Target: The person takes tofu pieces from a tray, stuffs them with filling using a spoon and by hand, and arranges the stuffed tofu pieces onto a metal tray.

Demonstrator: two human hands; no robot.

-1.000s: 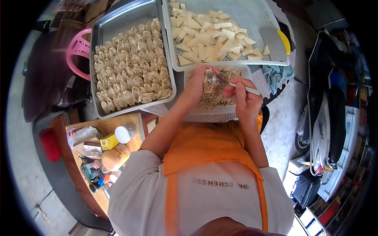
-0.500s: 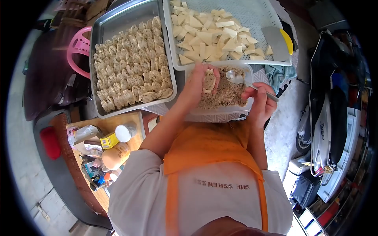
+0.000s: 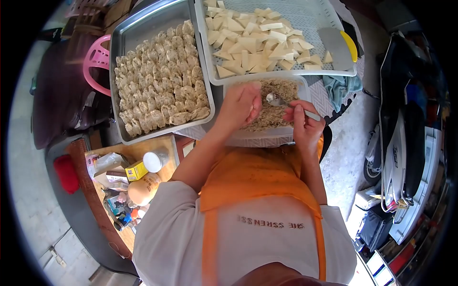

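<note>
My left hand is curled over the left part of a clear plastic tub, its fingers closed round a stuffed tofu piece that they mostly hide. The handle of a metal spoon is gripped by my right hand at the tub's right side. The spoon's bowl is over the brown minced filling. Rows of filling-coated pieces stand in a metal tray to the left. Behind the tub, cut pale tofu pieces lie in a white perforated tray.
A yellow-handled scraper lies in the white tray's right end, with a blue-green cloth below it. A pink handle shows beside the metal tray. Lower left, a wooden surface holds boxes and bottles. A scooter stands right.
Half a second ago my left palm showed the tofu piece with filling on it; now its fingers are folded over it. My right hand and the spoon have moved left.
</note>
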